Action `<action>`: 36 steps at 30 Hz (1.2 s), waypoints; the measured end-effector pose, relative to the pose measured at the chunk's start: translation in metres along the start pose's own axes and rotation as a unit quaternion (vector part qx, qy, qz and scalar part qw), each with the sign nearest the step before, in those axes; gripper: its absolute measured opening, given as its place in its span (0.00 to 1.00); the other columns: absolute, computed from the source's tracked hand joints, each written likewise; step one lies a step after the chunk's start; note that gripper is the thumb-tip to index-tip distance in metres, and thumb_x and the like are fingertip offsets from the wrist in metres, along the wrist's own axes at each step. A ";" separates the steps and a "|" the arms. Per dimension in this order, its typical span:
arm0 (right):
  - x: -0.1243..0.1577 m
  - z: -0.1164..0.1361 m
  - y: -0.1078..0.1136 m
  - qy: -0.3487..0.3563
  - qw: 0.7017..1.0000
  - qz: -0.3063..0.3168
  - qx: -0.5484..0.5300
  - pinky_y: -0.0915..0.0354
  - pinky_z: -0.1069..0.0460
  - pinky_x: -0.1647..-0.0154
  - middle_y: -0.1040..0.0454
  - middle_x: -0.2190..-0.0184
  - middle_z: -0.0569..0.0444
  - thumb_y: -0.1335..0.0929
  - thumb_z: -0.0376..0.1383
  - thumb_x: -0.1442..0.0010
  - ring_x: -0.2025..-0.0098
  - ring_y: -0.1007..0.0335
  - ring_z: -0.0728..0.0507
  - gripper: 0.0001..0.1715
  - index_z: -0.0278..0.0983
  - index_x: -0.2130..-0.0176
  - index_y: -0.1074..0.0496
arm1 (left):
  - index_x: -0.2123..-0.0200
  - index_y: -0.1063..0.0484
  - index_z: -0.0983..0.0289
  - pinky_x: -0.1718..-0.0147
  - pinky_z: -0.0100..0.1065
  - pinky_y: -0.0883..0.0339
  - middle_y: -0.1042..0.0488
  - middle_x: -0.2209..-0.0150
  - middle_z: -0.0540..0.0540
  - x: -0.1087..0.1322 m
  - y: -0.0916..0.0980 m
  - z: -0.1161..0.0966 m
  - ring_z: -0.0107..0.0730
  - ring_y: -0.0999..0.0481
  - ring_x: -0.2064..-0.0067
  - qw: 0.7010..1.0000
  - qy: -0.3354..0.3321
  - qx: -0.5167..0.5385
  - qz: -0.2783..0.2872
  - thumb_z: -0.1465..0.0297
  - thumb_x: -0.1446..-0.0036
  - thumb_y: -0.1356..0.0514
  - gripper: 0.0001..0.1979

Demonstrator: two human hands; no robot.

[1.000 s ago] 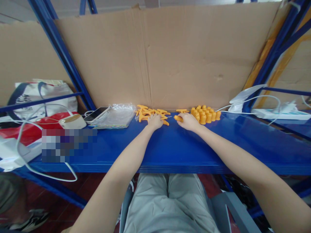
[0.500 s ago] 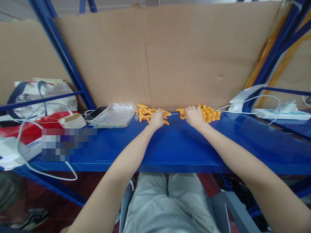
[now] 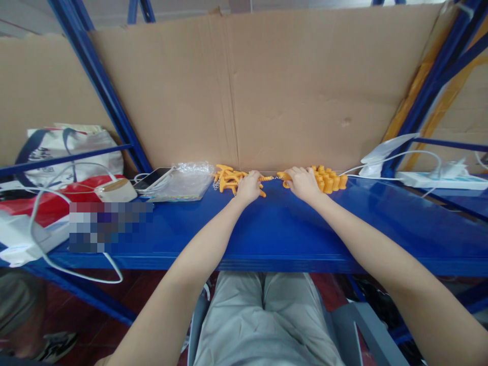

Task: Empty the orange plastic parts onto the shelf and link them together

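Several orange plastic pieces (image 3: 225, 178) with small metal chains lie at the back of the blue shelf. My left hand (image 3: 249, 188) is closed on an orange piece at their right end, which pokes out to the right of my fingers. A row of orange pieces (image 3: 331, 180) stands upright, packed close together, right of centre. My right hand (image 3: 304, 184) is at the left end of that row, fingers bent around an orange piece. A thin chain shows between my hands. The undersides of my fingers are hidden.
Cardboard (image 3: 290, 91) stands behind the blue shelf (image 3: 282, 229). To the left are a plastic-wrapped packet (image 3: 183, 185), a phone (image 3: 154, 179), a white charger (image 3: 116, 189), cables and a cloth bag (image 3: 91, 152). A white power strip (image 3: 442, 180) lies at the right. Someone's shoe shows lower left.
My left hand has shifted slightly to the right, and the orange piece beyond its fingers now reaches nearer my right hand. My right hand has hardly moved.
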State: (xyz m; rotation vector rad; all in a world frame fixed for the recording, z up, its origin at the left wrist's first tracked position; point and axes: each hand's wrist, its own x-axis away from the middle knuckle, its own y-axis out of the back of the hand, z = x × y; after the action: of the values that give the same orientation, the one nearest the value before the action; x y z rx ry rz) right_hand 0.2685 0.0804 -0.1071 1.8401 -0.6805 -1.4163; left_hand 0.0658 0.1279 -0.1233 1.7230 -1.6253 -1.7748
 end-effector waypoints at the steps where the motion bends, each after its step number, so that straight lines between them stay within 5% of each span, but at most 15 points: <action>1: -0.001 -0.001 -0.001 -0.006 1.000 0.001 -0.008 0.44 0.43 0.53 0.23 0.52 0.39 0.39 0.31 0.35 0.51 0.30 0.34 0.19 0.34 0.49 0.26 | 0.60 0.29 0.61 0.49 0.46 0.29 0.24 0.52 0.58 0.000 0.000 0.000 0.44 0.23 0.48 1.000 0.000 -0.002 -0.003 0.79 0.41 0.40 0.08; 14: -0.002 -0.005 -0.003 0.019 0.998 0.000 -0.058 0.48 0.36 0.37 0.24 0.48 0.40 0.40 0.30 0.36 0.46 0.29 0.35 0.23 0.35 0.44 0.29 | 0.60 0.26 0.62 0.48 0.43 0.30 0.24 0.53 0.58 -0.001 -0.001 0.007 0.43 0.23 0.50 1.000 0.006 -0.024 -0.001 0.80 0.42 0.41 0.09; 27: -0.002 -0.003 0.005 0.077 0.996 0.002 -0.037 0.42 0.42 0.49 0.27 0.47 0.39 0.44 0.32 0.31 0.49 0.32 0.34 0.30 0.37 0.33 0.36 | 0.51 0.28 0.63 0.46 0.42 0.28 0.27 0.50 0.59 0.001 0.011 0.000 0.38 0.24 0.48 0.988 -0.147 0.031 -0.022 0.75 0.35 0.48 0.13; 36: -0.001 0.002 0.007 0.077 0.995 0.014 -0.067 0.39 0.41 0.47 0.28 0.46 0.37 0.43 0.35 0.30 0.46 0.33 0.33 0.30 0.34 0.32 0.38 | 0.58 0.25 0.63 0.51 0.36 0.29 0.27 0.57 0.57 0.000 0.014 0.001 0.37 0.24 0.52 0.990 -0.132 0.028 -0.035 0.70 0.34 0.44 0.08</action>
State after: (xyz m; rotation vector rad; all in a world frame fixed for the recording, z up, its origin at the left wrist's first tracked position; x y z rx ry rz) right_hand 0.2667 0.0762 -0.1014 1.8054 -0.5186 -1.2568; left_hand 0.0576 0.1236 -0.1128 1.6454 -1.7500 -2.0844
